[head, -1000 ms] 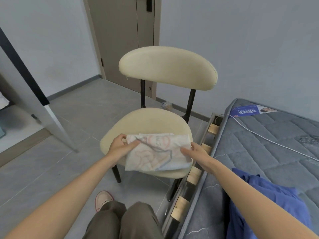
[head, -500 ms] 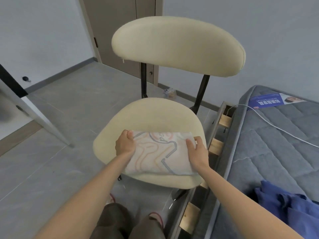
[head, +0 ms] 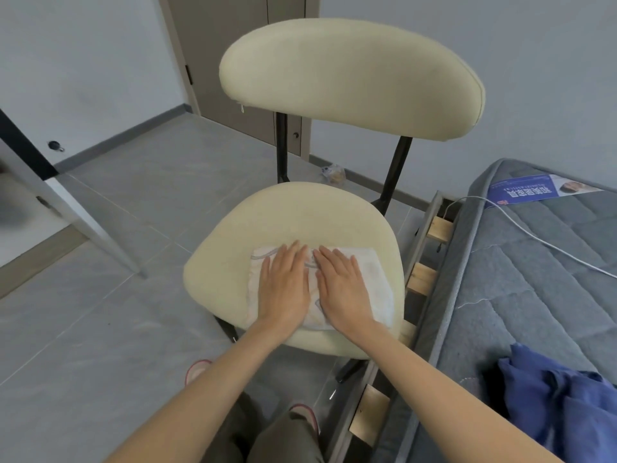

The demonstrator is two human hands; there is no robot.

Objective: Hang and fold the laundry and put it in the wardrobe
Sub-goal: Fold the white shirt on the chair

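A folded white garment [head: 375, 282] with a pink and grey line print lies flat on the front of the cream chair seat [head: 300, 212]. My left hand [head: 283, 285] presses on its left half with straight fingers. Beside it, my right hand [head: 342, 287] lies flat on the middle of the garment, fingers pointing away from me. Both palms cover most of the print. A crumpled blue garment [head: 561, 406] lies on the grey mattress [head: 521, 289] at the lower right.
The chair's cream backrest [head: 350, 78] rises just behind the seat. The bed frame's wooden slats [head: 422, 279] run close along the chair's right side. A white cable [head: 541, 242] and a blue leaflet [head: 534, 192] lie on the mattress. A door [head: 233, 45] stands behind.
Both hands let go of the garment's side edges and moved inward onto its top, now lying flat side by side. The garment sits lower on the seat front.
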